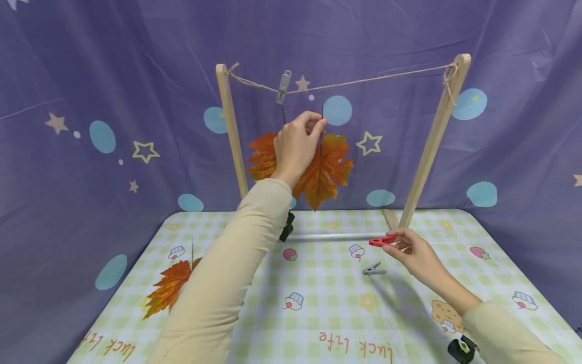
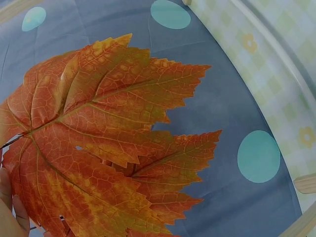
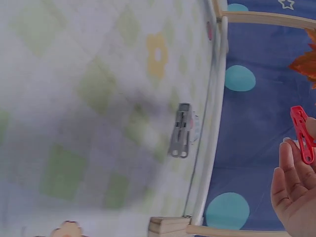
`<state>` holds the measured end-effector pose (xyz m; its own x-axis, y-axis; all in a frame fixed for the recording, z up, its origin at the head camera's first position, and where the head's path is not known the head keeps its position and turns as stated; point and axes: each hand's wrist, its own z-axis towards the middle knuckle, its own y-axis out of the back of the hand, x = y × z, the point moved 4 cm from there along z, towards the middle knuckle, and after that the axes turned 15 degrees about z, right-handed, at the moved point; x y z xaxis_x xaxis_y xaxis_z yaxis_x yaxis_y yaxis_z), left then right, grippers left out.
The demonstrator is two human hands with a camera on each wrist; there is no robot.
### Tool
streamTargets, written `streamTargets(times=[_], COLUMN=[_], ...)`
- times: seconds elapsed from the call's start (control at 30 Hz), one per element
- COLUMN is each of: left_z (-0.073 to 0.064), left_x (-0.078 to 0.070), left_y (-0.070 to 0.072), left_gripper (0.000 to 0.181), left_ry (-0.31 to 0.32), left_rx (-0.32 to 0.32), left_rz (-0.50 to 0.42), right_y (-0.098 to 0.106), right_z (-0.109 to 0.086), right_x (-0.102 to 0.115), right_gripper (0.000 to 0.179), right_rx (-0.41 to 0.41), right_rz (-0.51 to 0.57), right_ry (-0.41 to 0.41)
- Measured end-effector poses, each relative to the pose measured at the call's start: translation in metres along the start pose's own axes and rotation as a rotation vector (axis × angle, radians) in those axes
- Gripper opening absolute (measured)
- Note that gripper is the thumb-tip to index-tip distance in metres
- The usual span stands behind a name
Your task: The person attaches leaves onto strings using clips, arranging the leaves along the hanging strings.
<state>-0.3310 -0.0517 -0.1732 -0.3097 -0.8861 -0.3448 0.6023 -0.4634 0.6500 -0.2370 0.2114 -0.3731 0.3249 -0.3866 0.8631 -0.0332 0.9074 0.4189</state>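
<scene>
Just below the twine (image 1: pixel 377 78), my left hand (image 1: pixel 296 144) pinches the thin dark stem of an orange maple leaf (image 1: pixel 322 174), which hangs down from the fingers. Behind that hand, a second maple leaf (image 1: pixel 262 151) hangs by its stem from a grey clothespin (image 1: pixel 283 87) clipped on the twine. In the left wrist view the orange leaves (image 2: pixel 89 113) overlap and cover much of the picture. Low at the right, my right hand (image 1: pixel 418 255) holds a red clothespin (image 1: pixel 381 241) between thumb and fingers, also seen as the red clothespin (image 3: pixel 301 131) in the right wrist view.
Two wooden posts (image 1: pixel 429 146) carry the twine, with a white rod (image 1: pixel 336 236) between their bases. Another grey clothespin (image 1: pixel 375 270) lies on the checkered tablecloth (image 1: pixel 327 288). At the left, another maple leaf (image 1: pixel 167 289) lies partly behind my left sleeve. A purple curtain (image 1: pixel 113 76) hangs behind.
</scene>
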Motion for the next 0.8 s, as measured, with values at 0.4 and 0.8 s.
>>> streamTargets(times=[0.4,0.8], left_z=[-0.002,-0.002], left_x=[0.002,0.002], left_y=[-0.002,-0.003], left_gripper=[0.029,0.027], left_ry=[0.003,-0.003], left_rx=[-0.001,-0.014], left_rz=[0.007,0.007], right_y=[0.011,0.015], right_z=[0.022,0.046], right_x=[0.027,0.068], right_gripper=[0.041,0.040], right_rx=[-0.047,-0.091], right_rz=[-0.005,0.041], right_ry=[0.027,0.112])
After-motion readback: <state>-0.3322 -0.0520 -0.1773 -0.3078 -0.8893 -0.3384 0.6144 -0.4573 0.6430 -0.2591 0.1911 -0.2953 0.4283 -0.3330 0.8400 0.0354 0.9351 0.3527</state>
